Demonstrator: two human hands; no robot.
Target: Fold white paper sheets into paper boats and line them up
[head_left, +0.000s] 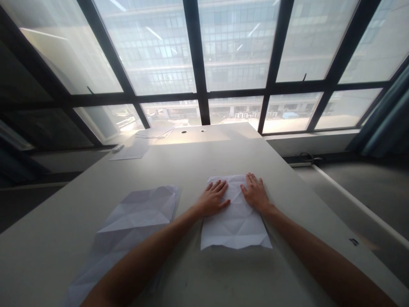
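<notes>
Across the far side of the room, a wall of tall windows (236,47) with dark frames fills the upper view, with a pale building showing outside. Below it stretches a long grey table (223,153), running from the near edge out to the glass, with two small round holes (184,132) near its far end. On the left half of the table lies a large creased sheet of paper (134,221), flat and partly covered by the left forearm. Farther off, near the far left corner, a few loose sheets (140,145) lie together. Right of centre lies a smaller crumpled sheet of white paper (234,221), flat on the table and well apart from the far sheets, just beside the large one. Both hands press on its far half: the left hand (212,198) lies palm down with fingers spread, and the right hand (255,192) lies palm down likewise, thumbs pointing toward each other. Neither hand is closed on anything; both are flat and open on the paper. A small dark mark (354,241) sits near the table's right edge.
</notes>
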